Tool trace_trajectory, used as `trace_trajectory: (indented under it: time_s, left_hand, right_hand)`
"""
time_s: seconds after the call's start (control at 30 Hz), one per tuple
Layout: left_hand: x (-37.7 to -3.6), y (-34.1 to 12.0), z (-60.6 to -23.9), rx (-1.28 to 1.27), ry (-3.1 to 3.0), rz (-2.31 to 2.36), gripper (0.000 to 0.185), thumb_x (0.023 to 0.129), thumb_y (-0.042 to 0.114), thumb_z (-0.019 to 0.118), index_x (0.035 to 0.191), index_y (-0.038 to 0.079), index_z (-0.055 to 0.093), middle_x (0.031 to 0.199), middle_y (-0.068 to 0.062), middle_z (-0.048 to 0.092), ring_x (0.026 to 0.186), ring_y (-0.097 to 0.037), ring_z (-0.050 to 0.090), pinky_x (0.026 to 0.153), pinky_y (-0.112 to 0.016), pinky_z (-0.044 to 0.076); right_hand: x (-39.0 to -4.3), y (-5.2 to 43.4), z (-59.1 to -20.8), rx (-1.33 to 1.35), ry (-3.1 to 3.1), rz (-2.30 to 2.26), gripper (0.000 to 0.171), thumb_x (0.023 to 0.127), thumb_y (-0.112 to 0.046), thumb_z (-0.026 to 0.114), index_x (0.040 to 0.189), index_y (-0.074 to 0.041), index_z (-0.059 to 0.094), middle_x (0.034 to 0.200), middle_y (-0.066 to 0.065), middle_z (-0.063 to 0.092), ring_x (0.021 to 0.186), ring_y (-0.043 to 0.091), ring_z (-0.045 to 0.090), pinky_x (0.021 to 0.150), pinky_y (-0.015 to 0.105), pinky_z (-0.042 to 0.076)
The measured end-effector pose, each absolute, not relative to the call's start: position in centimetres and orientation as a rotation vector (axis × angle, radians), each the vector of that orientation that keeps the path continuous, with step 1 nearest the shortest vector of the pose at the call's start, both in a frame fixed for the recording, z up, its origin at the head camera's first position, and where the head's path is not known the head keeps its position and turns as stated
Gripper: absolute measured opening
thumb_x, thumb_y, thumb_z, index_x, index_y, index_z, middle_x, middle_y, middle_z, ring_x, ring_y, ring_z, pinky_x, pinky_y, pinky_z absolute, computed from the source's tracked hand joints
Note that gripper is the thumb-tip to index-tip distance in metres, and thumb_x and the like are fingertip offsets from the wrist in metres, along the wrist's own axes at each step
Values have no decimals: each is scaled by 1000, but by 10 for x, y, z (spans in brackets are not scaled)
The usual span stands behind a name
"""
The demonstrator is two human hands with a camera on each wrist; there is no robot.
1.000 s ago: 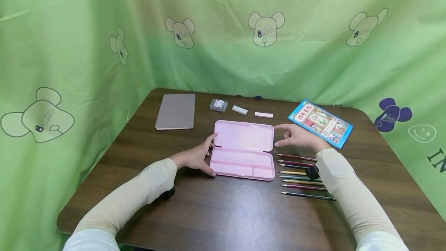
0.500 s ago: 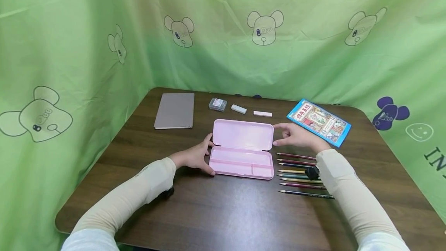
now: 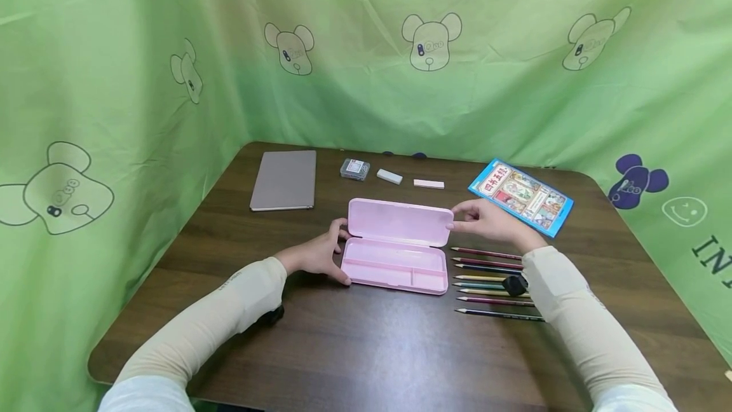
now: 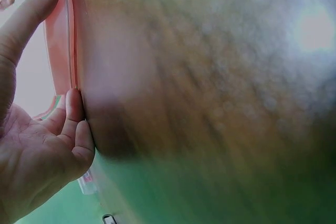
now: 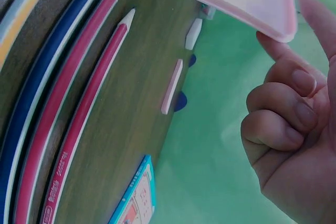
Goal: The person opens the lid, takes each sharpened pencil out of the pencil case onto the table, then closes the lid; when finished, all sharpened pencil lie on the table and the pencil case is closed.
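Readable text on the book, the cloth and a pencil

The blue book point(image 3: 521, 196) near the desk's point(image 3: 366, 348) far right corner carries four large Chinese characters in a red-bordered panel, reading 四书五经 as far as can be told. The green cloth point(image 3: 657, 94) at the right edge shows black letters "IN", cut off. A red pencil point(image 5: 79, 129) bears print too blurred to read.

bare table point(image 3: 366, 348) in front, pencils point(image 3: 492, 275) crowd right side

A dark wooden table point(image 3: 366, 348) carries a pink pencil case point(image 3: 394, 266), coloured pencils point(image 3: 486, 278), erasers point(image 3: 389, 176), a notebook point(image 3: 284, 180) and a booklet point(image 3: 521, 196).
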State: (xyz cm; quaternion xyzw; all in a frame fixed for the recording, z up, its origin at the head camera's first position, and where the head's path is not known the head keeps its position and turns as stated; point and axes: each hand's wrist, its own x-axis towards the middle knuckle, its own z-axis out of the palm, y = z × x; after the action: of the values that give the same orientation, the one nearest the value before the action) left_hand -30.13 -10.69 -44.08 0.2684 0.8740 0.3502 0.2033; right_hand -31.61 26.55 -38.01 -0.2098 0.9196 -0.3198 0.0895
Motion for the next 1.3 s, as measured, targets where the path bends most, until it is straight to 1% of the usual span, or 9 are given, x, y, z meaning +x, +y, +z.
trace_trajectory:
  time_s: [0.13, 0.23, 0.33, 0.57, 0.77, 0.9, 1.03, 1.13, 1.3]
  left_hand:
    - [-302, -107, -441, 756, 2435, 991, 114, 62, 27, 87, 139, 7, 5, 137, -12, 38, 108, -27, 52, 94, -39, 41]
    - [-302, -108, -442, 768, 2432, 1001, 110, 62, 26, 86, 137, 8, 7, 136, -13, 38, 107, -27, 52, 94, -40, 41]
    - [-303, -108, -442, 785, 2427, 1010, 107, 63, 25, 86, 135, 8, 9, 136, -14, 38, 107, -28, 53, 95, -40, 41]
    - [-305, -108, -441, 790, 2433, 995, 102, 63, 26, 86, 131, 8, 12, 136, -14, 36, 106, -27, 53, 94, -39, 41]
    - [-303, -108, -441, 798, 2448, 978, 100, 62, 26, 86, 130, 8, 14, 133, -16, 38, 105, -27, 54, 91, -39, 41]
    - [-302, -108, -440, 808, 2448, 981, 98, 62, 26, 86, 130, 8, 17, 131, -18, 38, 105, -27, 55, 91, -39, 42]
    - [-302, -108, -441, 812, 2451, 979, 99, 62, 26, 86, 131, 8, 18, 132, -17, 38, 105, -25, 54, 90, -38, 42]
    - [-302, -109, -440, 823, 2445, 986, 99, 62, 26, 86, 132, 8, 18, 131, -14, 38, 104, -25, 52, 90, -37, 41]
    - [-302, -110, -440, 860, 2430, 994, 97, 63, 25, 85, 132, 6, 19, 131, -13, 38, 104, -25, 50, 93, -38, 40]
  right_hand:
    - [-315, 262, -382, -651, 2739, -1011, 26, 87, -28, 64, 96, -4, 69, 69, 3, 60, 56, 5, 43, 52, 24, 38]
    - [-314, 259, -384, -664, 2745, -1025, 22, 88, -26, 63, 90, -6, 71, 79, 5, 67, 60, 6, 46, 55, 24, 41]
    - [-313, 257, -385, -659, 2732, -1036, 20, 88, -26, 63, 86, -9, 72, 76, 3, 66, 59, 5, 44, 54, 23, 39]
    - [-300, 250, -380, -650, 2674, -1063, 13, 83, -19, 69, 82, -6, 71, 76, 8, 67, 60, 4, 45, 55, 23, 41]
    - [-291, 245, -380, -799, 2651, -1073, 5, 79, -12, 72, 78, -8, 70, 68, -1, 56, 60, 3, 44, 56, 21, 39]
    - [-292, 248, -389, -763, 2673, -999, 15, 78, -23, 74, 87, -12, 70, 74, -3, 57, 66, 7, 48, 61, 22, 41]
    - [-293, 252, -397, -747, 2699, -936, 36, 76, -33, 75, 103, -11, 68, 95, 4, 64, 83, 16, 55, 72, 29, 45]
    - [-293, 253, -400, -782, 2717, -894, 46, 75, -36, 75, 111, -9, 66, 110, 7, 64, 98, 22, 57, 77, 34, 47]
    - [-290, 250, -402, -797, 2668, -885, 53, 74, -36, 76, 116, -7, 63, 117, 8, 63, 105, 24, 57, 75, 33, 49]
